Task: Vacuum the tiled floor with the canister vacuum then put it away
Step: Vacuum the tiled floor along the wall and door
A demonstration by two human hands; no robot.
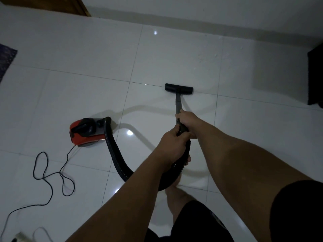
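Observation:
A red and black canister vacuum (86,132) sits on the white tiled floor (83,55) at the left. Its black ribbed hose (114,154) curves from the canister down and round to my hands. My right hand (187,122) grips the black wand (178,103) higher up. My left hand (173,144) holds the hose handle just below it. The wand runs forward to the flat black floor head (179,88), which rests on the tiles along a grout line ahead of me.
A black power cord (50,173) loops loosely over the floor at the lower left toward a socket strip (20,237). A dark mat (5,58) lies at the left edge. A dark object (315,75) stands at the right edge. A wall runs along the far side.

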